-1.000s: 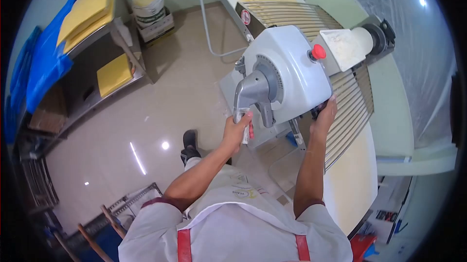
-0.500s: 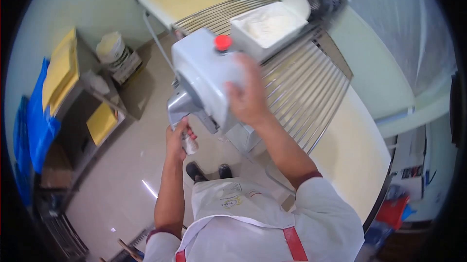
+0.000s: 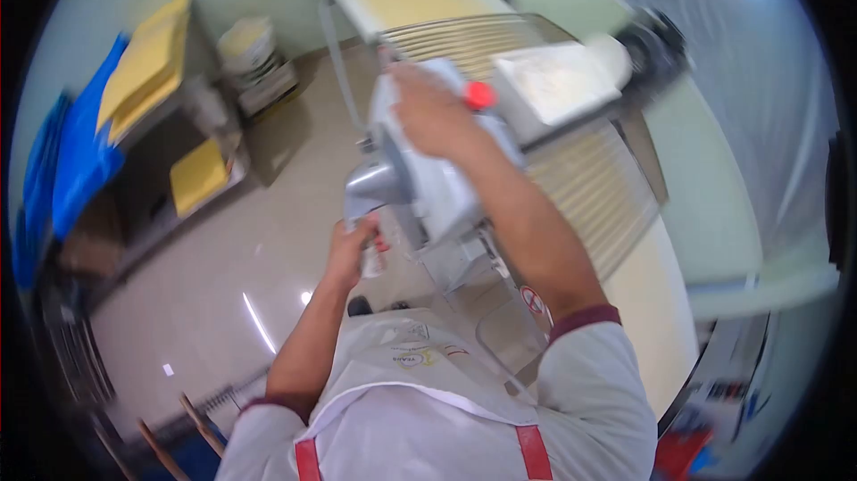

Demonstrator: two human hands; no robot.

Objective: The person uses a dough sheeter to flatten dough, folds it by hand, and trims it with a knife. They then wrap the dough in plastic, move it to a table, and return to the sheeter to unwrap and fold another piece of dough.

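Observation:
A dough sheeter stands before me, its pale grey housing point(image 3: 446, 200) topped by a red button point(image 3: 479, 95). Low at its near left side, my left hand point(image 3: 351, 249) is closed around a whitish handle point(image 3: 372, 262) below the metal lever arm point(image 3: 373, 181). My right hand point(image 3: 428, 111) reaches across the top of the housing, left of the red button, fingers extended toward the far edge. It is slightly blurred, and its fingertips are partly hard to make out. A white tray of flour point(image 3: 558, 84) rests on the sheeter, right of the button.
Metal bar guards point(image 3: 594, 191) cover the belt on the near side, with a pale belt table point(image 3: 656, 302) beyond. At the left, a shelf unit point(image 3: 210, 186) carries yellow boards point(image 3: 147, 70) and blue plastic point(image 3: 89, 155). A white bucket point(image 3: 247, 45) stands by the wall.
My right hand has moved from the housing's right side over its top to the far left. My left hand keeps its grip on the handle. The view has shifted.

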